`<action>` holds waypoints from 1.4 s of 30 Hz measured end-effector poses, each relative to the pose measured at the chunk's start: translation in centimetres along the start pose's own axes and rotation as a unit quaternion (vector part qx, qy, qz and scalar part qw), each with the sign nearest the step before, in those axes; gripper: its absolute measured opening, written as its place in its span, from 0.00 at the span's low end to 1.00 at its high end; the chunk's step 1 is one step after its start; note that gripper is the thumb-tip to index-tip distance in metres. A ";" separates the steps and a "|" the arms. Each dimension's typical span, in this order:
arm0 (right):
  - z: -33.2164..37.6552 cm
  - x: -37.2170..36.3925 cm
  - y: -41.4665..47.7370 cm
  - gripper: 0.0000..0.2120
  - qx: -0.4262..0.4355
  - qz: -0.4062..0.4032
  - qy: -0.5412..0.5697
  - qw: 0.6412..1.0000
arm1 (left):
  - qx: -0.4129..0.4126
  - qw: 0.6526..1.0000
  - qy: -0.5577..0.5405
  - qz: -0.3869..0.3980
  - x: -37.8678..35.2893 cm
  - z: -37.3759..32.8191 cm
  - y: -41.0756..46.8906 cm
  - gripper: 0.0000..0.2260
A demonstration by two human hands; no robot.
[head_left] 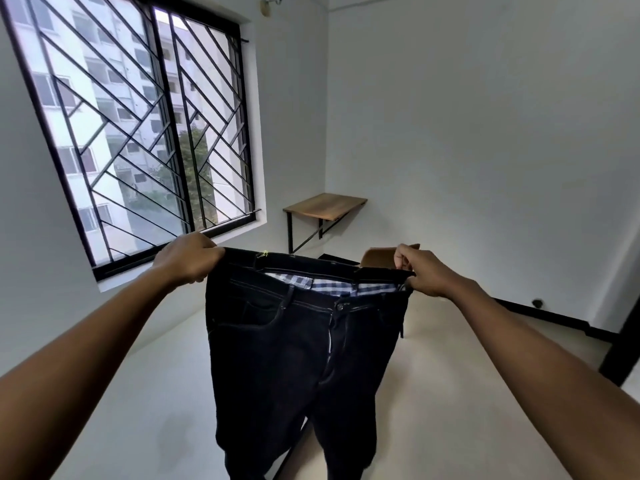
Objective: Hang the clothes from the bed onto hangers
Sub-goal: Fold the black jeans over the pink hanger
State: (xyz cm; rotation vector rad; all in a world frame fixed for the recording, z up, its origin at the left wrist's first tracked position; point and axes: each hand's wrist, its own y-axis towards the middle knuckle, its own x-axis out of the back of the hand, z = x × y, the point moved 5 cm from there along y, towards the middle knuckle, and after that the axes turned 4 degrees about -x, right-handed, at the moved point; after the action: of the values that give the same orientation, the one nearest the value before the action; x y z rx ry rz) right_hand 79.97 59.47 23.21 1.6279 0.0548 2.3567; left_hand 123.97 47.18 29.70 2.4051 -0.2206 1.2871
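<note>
Hands (188,259) (424,271) grip dark jeans (298,358) up.

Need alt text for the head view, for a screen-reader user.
The left hand and right hand hold dark jeans up by the waistband, legs hanging. Behind: a barred window, a wooden table by the corner, white walls.

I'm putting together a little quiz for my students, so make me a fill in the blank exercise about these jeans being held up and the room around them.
1. The left hand and the right hand grip the dark jeans by the ____.
2. The bars on the window are coloured ____.
3. The wooden table stands in the ____ of the room.
Missing words: waistband; black; corner.
</note>
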 end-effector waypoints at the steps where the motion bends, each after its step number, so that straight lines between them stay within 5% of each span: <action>1: 0.4 0.1 -0.1 0.23 0.022 -0.017 0.027 0.999 | 0.004 1.000 0.004 -0.010 0.1 0.5 0.0 0.18; 6: 3.2 0.3 -0.8 0.32 0.118 -0.041 -0.049 0.991 | 0.041 0.997 -0.032 -0.054 0.2 2.1 0.3 0.17; 10: 3.4 1.1 -2.2 0.14 0.140 0.002 -0.171 0.975 | 0.061 0.992 -0.067 -0.092 1.3 2.9 1.2 0.16; 17: 4.1 2.1 -4.6 0.16 0.089 0.096 0.008 0.991 | 0.026 0.998 0.004 -0.056 0.6 2.6 1.7 0.10; 21: 6.2 2.4 -5.5 0.29 0.022 0.107 0.122 0.987 | 0.018 0.996 0.037 -0.082 -0.8 2.5 1.8 0.12; 25: 5.4 0.7 -5.9 0.13 0.018 0.153 0.075 0.985 | 0.024 0.991 -0.084 -0.105 -1.3 3.6 3.0 0.17; 27: 4.6 0.2 -6.6 0.04 0.003 0.156 0.083 0.984 | -0.049 0.995 -0.040 -0.076 -1.4 3.1 3.2 0.14; 30: 4.3 -0.7 -7.6 0.26 -0.014 0.181 0.048 0.982 | -0.199 0.974 0.109 -0.007 -1.9 1.6 2.7 0.09; 34: 3.6 -3.1 -8.4 0.28 0.010 0.191 -0.125 0.974 | -0.303 0.925 0.226 0.042 -2.9 0.4 2.2 0.18; 36: 3.5 -4.2 -9.0 0.27 0.019 0.193 -0.127 0.973 | -0.343 0.898 0.271 0.048 -3.1 0.0 2.3 0.19; 40: 3.4 -4.5 -9.2 0.27 0.034 0.141 -0.050 0.988 | -0.341 0.895 0.283 0.043 -2.3 0.7 2.9 0.22; 42: 3.4 -4.1 -9.1 0.19 0.025 0.115 -0.024 0.993 | -0.302 0.911 0.281 0.017 -2.1 1.4 3.0 0.17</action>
State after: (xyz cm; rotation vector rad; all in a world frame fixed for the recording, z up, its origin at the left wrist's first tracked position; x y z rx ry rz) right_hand 86.27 66.78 18.98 1.8011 -0.0895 2.5005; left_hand 122.90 43.76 28.07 1.4608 -0.4166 1.5795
